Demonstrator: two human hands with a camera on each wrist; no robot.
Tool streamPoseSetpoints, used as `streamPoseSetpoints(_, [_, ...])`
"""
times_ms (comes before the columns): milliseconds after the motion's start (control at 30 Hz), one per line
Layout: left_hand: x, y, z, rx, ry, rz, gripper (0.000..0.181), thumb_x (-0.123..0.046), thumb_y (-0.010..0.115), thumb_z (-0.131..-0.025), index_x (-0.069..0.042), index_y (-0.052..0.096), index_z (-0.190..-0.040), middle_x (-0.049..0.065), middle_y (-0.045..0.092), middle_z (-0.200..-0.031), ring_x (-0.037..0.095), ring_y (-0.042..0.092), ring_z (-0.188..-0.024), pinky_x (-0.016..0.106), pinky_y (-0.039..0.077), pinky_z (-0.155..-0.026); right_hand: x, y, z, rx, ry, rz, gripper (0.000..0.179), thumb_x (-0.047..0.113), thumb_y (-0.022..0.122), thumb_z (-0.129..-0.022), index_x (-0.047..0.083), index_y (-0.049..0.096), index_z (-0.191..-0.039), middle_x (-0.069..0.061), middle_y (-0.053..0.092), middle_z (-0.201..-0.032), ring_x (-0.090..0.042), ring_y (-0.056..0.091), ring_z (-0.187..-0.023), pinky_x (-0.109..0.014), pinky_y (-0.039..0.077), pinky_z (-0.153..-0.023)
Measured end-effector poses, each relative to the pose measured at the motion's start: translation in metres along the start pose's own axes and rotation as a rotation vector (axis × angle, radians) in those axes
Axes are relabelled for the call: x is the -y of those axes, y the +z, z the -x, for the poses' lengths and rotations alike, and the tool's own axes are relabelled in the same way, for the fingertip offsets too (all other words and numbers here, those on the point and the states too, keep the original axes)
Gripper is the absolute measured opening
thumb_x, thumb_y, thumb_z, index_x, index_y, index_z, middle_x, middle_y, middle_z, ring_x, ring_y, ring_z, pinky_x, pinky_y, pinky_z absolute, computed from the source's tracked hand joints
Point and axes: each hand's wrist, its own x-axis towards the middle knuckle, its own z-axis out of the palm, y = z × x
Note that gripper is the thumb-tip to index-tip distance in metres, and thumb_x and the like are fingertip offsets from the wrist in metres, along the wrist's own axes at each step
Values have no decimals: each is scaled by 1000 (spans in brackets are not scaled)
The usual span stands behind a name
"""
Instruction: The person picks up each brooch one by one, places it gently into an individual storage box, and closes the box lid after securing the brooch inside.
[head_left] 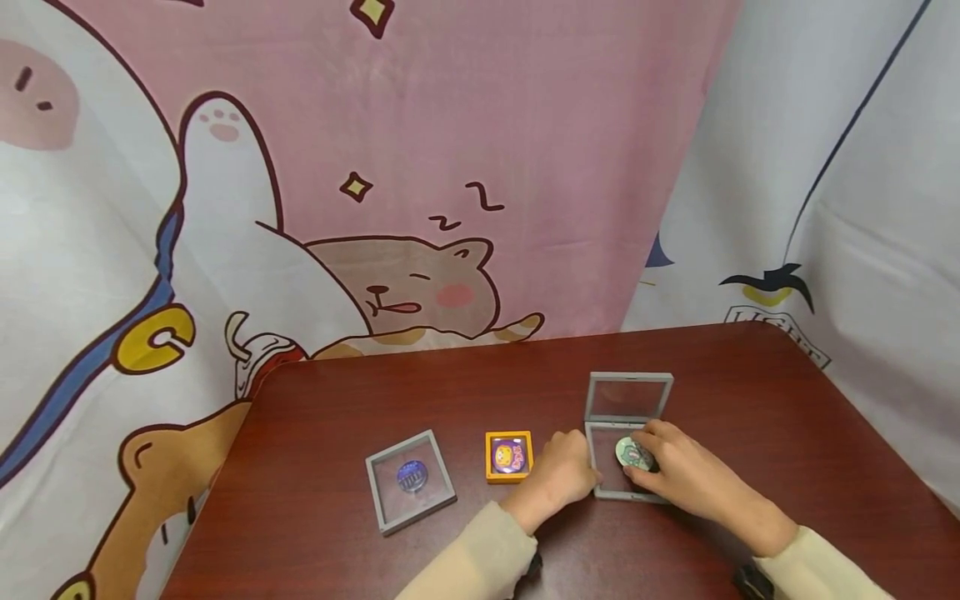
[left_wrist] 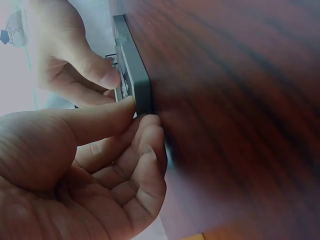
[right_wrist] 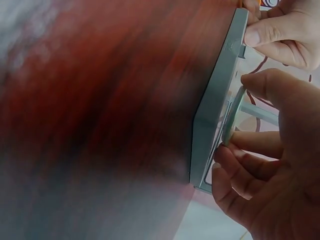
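A grey hinged display case (head_left: 628, 497) lies opened out on the table, its framed clear lid (head_left: 628, 377) standing up at the far side. At the case's near-left corner, my left hand (head_left: 558, 471) pinches the grey rim (left_wrist: 134, 70) between thumb and fingers. Over the base's clear film, a round pale-green badge (head_left: 628, 452) is pinched by its edges in my right hand (head_left: 686, 468). From the right wrist view, the badge (right_wrist: 235, 117) is seen nearly edge-on, tilted close over the film between thumb and fingers.
Left of my left hand sits a small orange square case (head_left: 508, 478) with a purple cartoon badge inside. Further left lies a closed grey case (head_left: 417, 522) holding a round blue badge (head_left: 412, 476). A cartoon-printed curtain (head_left: 570, 167) hangs behind the reddish-brown table (head_left: 315, 533).
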Motion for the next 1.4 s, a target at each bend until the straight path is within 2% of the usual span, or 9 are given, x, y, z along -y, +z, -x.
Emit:
streamPoseSetpoints(100, [7, 11, -7, -3, 10, 3, 40, -26, 90, -81, -16, 59, -58, -3, 57, -63, 16, 62, -66, 34, 49, -59, 0, 1, 0, 15, -2, 1, 35, 20, 89, -82, 0, 75, -107, 1, 60, -97, -8, 53, -83, -28, 49, -67])
streamPoseSetpoints(167, [8, 11, -8, -1, 6, 10, 39, -26, 90, -81, -16, 59, -59, -3, 57, -64, 16, 62, -66, 34, 50, -59, 1, 1, 0, 15, -11, 16, 36, 21, 90, -82, 1, 75, -108, 1, 61, -98, -8, 55, -83, -29, 50, -67])
streamPoseSetpoints(333, [-1, -3, 2, 19, -17, 30, 40, -22, 91, -82, -14, 59, -59, -2, 56, -62, 16, 60, -64, 32, 49, -59, 3, -1, -1, 14, -29, 59, 38, 25, 90, -82, 2, 76, -110, 0, 64, -100, -13, 60, -86, -34, 53, -71])
streamPoseSetpoints(500, [-3, -3, 3, 10, -15, 18, 39, -23, 91, -82, -15, 60, -59, -3, 56, -62, 14, 59, -63, 30, 48, -58, 2, -11, 0, -17, -44, 108, 34, 25, 88, -84, 6, 78, -110, -1, 68, -104, -20, 66, -94, -45, 56, -78])
streamPoseSetpoints(667, [-3, -4, 3, 15, -13, 26, 41, -22, 89, -84, -15, 59, -58, -4, 55, -60, 13, 58, -61, 29, 47, -58, 2, -32, -3, -127, -75, 125, 26, 16, 87, -82, 8, 78, -105, -1, 70, -102, -21, 67, -93, -48, 56, -77])
streamPoseSetpoints(833, [-1, -3, 3, 16, -8, 34, 43, -21, 89, -85, -15, 58, -56, -4, 54, -58, 12, 56, -60, 28, 46, -57, -2, -53, -7, -264, -86, 123, 29, 9, 84, -77, 7, 77, -105, -3, 71, -104, -23, 67, -94, -47, 53, -78])
streamPoseSetpoints(1000, [0, -4, 4, 18, -4, 37, 43, -22, 89, -85, -15, 57, -56, -4, 54, -58, 12, 54, -59, 28, 45, -56, -9, -66, -10, -336, -84, 130, 31, 9, 82, -77, 6, 76, -107, -5, 70, -107, -25, 66, -99, -42, 47, -81])
streamPoseSetpoints(1167, [2, -3, 3, 23, -8, 67, 46, -21, 89, -85, -14, 57, -53, -4, 53, -55, 11, 51, -56, 27, 42, -53, -15, -68, -13, -349, -27, 124, 37, 10, 83, -77, 6, 74, -113, -7, 68, -114, -28, 63, -106, -45, 47, -80])
streamPoseSetpoints(1400, [3, -3, 2, 35, -11, 93, 47, -20, 89, -84, -13, 57, -51, -4, 52, -52, 11, 48, -53, 26, 39, -49, -27, -62, -13, -267, 74, 76, 56, 14, 85, -83, 3, 64, -134, -15, 61, -133, -35, 57, -120, -59, 51, -81])
